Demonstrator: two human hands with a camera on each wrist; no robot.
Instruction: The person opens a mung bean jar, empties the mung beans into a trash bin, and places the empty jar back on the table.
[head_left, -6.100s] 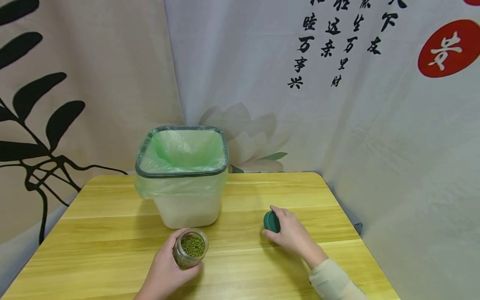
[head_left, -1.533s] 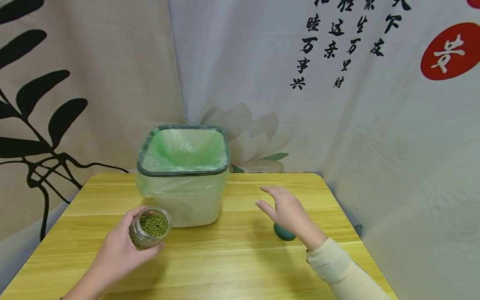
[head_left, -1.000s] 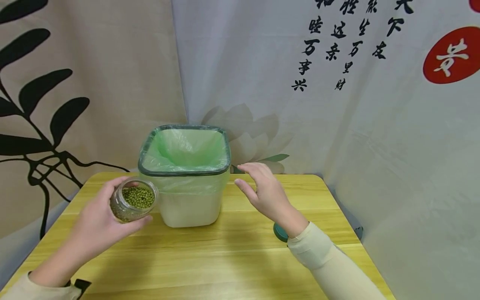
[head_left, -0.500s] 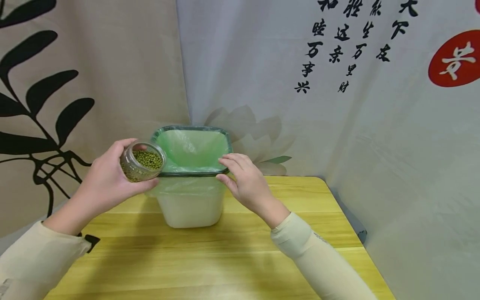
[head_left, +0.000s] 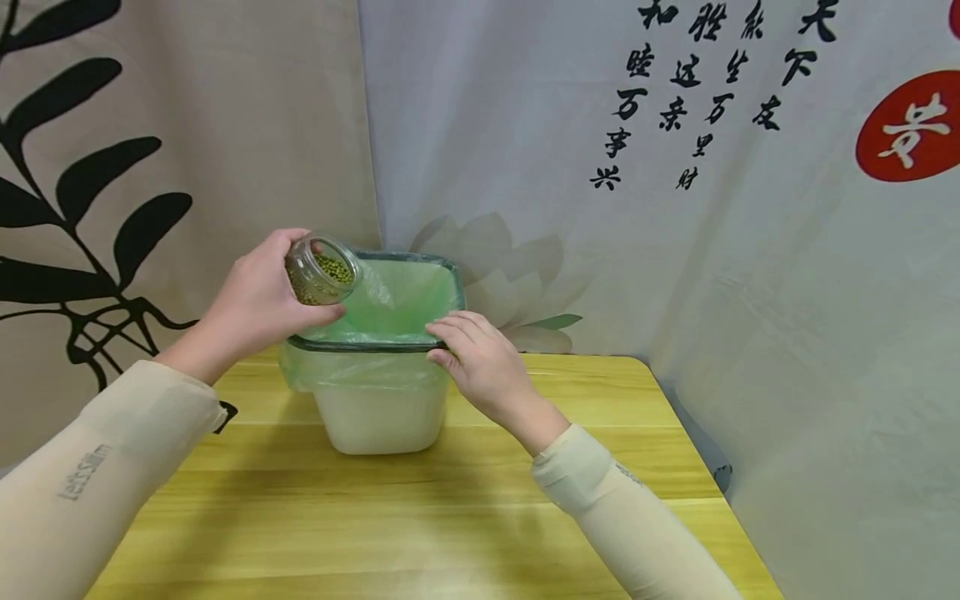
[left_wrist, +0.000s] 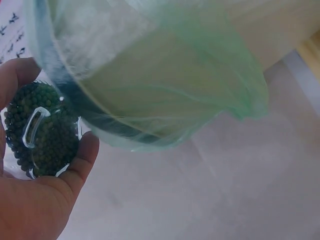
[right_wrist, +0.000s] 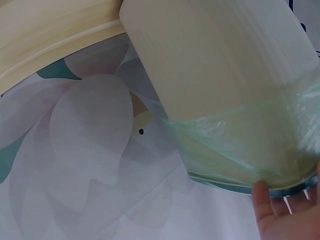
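My left hand [head_left: 294,302] grips a clear jar [head_left: 318,268] of small green beans and holds it tilted, mouth toward the right, above the left rim of the bin [head_left: 375,343]. The bin is white, with a dark rim and a green plastic liner [head_left: 397,296]. No beans show in the air. My right hand [head_left: 453,342] holds the bin's front right rim, fingers on top and thumb under it. The left wrist view shows the jar's base [left_wrist: 42,130] in my palm beside the liner [left_wrist: 165,75]. In the right wrist view my fingers [right_wrist: 280,212] touch the rim below the bin's wall [right_wrist: 225,65].
The bin stands at the back of a yellow wooden table [head_left: 420,508]. Printed cloth backdrops [head_left: 675,250] hang close behind and to the right of the table. Both forearms wear cream sleeves [head_left: 622,517].
My left hand has lifted the jar from table height up to the bin's left rim and tipped it. My right hand left the green lid on the table and took the bin's rim.
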